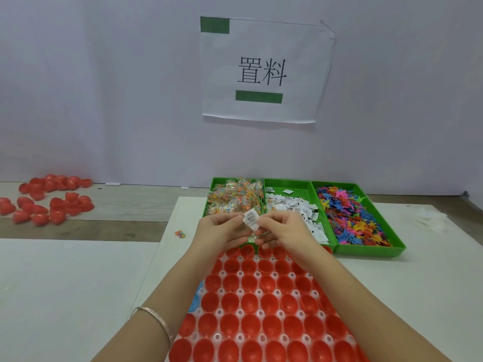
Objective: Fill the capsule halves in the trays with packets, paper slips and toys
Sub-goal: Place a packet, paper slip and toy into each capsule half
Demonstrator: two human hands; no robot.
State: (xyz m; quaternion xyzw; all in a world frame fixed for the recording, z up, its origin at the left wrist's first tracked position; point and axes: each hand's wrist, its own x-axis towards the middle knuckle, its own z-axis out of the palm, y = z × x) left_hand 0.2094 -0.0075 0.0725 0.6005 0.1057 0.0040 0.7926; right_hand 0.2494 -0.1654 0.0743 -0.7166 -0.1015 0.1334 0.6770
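White paper slip [251, 220], black-printed, slightly curled.

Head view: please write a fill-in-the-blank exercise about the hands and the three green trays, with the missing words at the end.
1. The left hand and the right hand together pinch a white ____.
2. The capsule halves under the hands are ____ in colour.
3. Of the three green trays, the toys lie in the ____ one.
4. The packets lie in the ____ one.
Missing words: paper slip; red; right; left.
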